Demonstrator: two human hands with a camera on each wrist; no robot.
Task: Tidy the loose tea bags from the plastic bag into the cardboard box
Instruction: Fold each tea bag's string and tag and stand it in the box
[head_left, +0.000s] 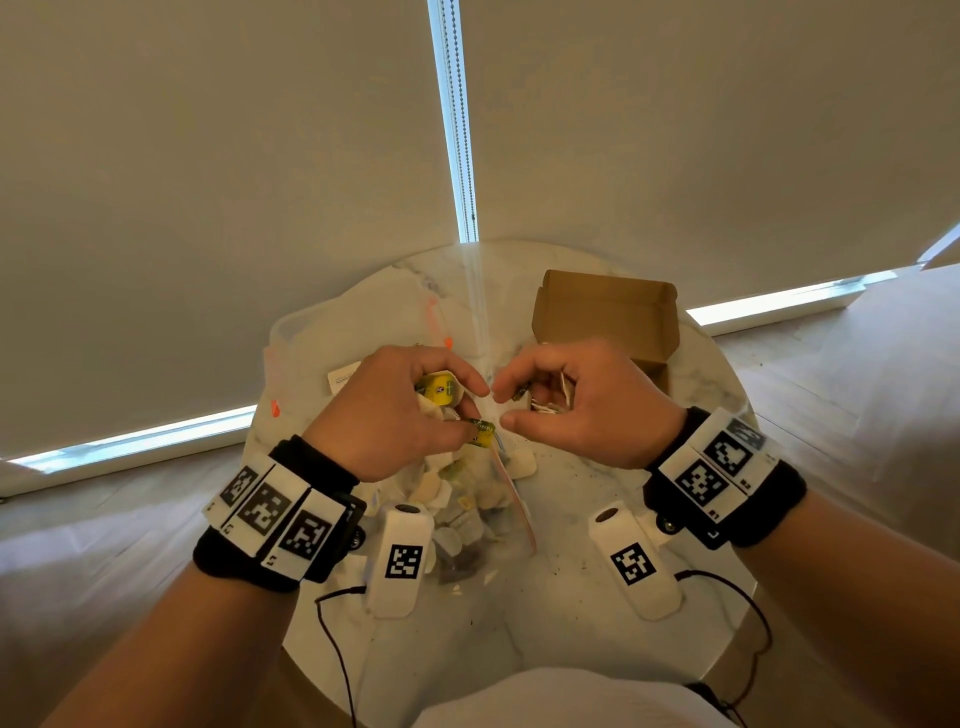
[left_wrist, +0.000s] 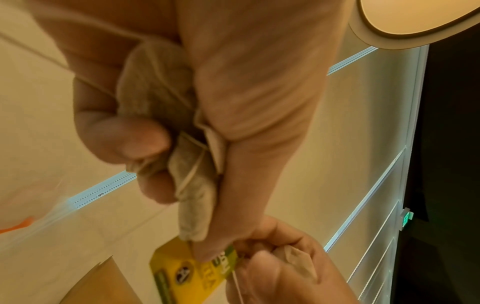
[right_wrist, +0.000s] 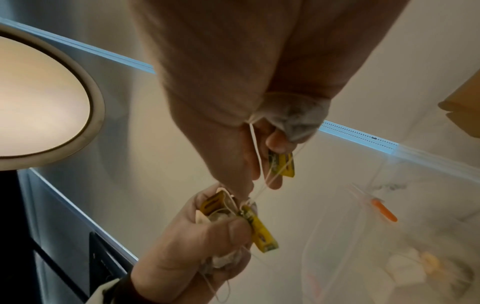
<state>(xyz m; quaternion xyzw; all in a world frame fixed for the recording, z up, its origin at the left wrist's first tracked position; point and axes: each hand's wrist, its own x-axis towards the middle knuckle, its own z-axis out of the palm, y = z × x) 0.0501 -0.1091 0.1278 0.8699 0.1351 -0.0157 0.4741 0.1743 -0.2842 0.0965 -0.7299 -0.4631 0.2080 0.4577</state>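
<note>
**Both hands full of tangled tea bags above the plastic bag**

Two hands were up over the round marble table (head_left: 597, 613), each closed round its own small clump of tea bags. The left hand (head_left: 395, 415) had its fingers curled on a bunch of soft, pale paper bags (left_wrist: 161, 90), with at least two yellow tags (head_left: 439, 389) poking out past the thumb and fingertips; I could not count the bags inside the fist. The right hand (head_left: 576, 400) likewise gripped a bundle of bags (right_wrist: 293, 119), one yellow tag (right_wrist: 283, 164) hanging just under its fingers. Thin white strings (right_wrist: 255, 148) ran between the two fists, whose thumbs and forefingers nearly touched, so the two clumps looked tied to each other.

The tea bags themselves were beige, crumpled, slightly see-through, each with a string; the tags were yellow with a green band and dark print.

There was one plastic bag (head_left: 311, 332), clear, with an orange zip slider (head_left: 448, 342), lying open directly beneath and behind the left hand; a heap of loose bags (head_left: 457, 499) remained inside it, below both wrists. One cardboard box (head_left: 608, 312), brown and open with its flaps up, stood just beyond the right hand, close behind its knuckles. Dark tea crumbs were scattered on the table nearer the person than the hands.
</note>
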